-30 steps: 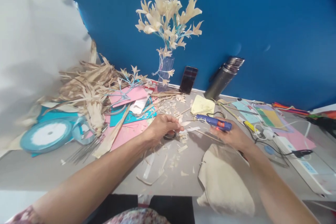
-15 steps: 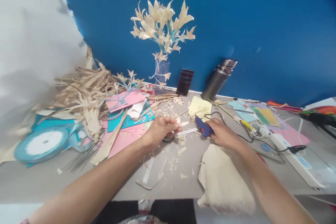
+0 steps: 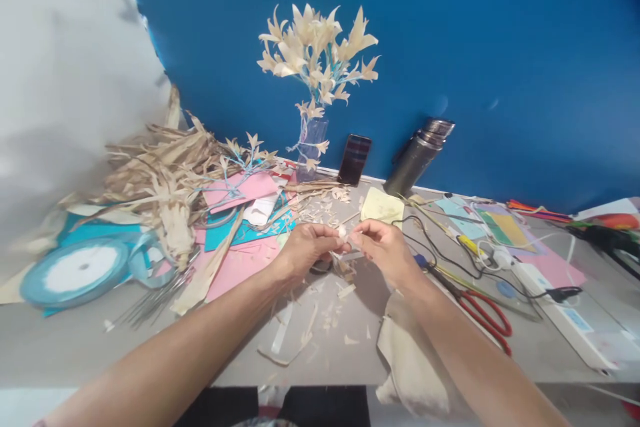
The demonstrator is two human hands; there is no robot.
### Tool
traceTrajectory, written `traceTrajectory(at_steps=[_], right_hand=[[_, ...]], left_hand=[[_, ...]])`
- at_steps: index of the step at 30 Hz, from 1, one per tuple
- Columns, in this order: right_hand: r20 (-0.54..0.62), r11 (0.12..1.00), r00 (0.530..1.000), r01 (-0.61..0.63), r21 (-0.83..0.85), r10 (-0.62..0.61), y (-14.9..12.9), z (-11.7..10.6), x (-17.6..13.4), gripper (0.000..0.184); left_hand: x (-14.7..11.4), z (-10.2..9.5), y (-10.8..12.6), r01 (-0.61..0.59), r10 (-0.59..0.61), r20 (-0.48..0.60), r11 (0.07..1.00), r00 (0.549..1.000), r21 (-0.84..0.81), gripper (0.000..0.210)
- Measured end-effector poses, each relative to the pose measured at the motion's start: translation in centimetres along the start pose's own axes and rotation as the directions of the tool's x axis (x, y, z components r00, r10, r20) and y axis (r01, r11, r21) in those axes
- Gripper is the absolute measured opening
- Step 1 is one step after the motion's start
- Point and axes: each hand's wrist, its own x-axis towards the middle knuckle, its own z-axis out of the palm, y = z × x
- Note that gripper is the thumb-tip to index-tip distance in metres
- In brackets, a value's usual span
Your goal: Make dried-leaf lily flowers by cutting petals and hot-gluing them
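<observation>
While a small pale piece [image 3: 343, 231] sits btwn your hands, above the counter [image 3: 345, 368], your L hand [image 3: 311, 247] pinches it; your R hand [image 3: 386, 252] has fingertips beside it, can't tell if that grip's pinching. Red-handled scissors [image 3: 484, 321] lie nr your R forearm.

A small, whitish piece of husk [image 3: 343, 231] is held up just below and to the right of the frame's centre. Its rounded top shows; the rest is mostly covered and blurred.
</observation>
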Motion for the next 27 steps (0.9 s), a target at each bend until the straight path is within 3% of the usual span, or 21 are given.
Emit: traceTrajectory(at_steps=[4,7,15,27], right_hand=[[-0.099,0.997,0.995,0.006,0.078,0.001,0.05,-0.39,-0.03,0.03],[-0.087,0.991,0.996,0.001,0.133,0.011,0.19,-0.53,-0.16,0.03],[-0.036,0.985,0.997,0.055,-0.161,-0.062,0.52,0.29,-0.28,0.023],[-0.076,0.969,0.995,0.045,-0.242,-0.065,0.78,0.3,-0.17,0.02]], left_hand=[[-0.04,-0.04,0.15,0.056,-0.059,-0.045,0.997,0.997,-0.052,0.015],[-0.09,0.03,0.14,0.072,-0.073,-0.047,0.997,0.996,-0.021,0.013],[0.09,0.14,-0.38,0.055,-0.052,-0.027,0.994,0.998,0.095,0.01],[-0.31,0.2,0.26,0.054,-0.06,0.054,0.993,0.997,0.106,0.018]])
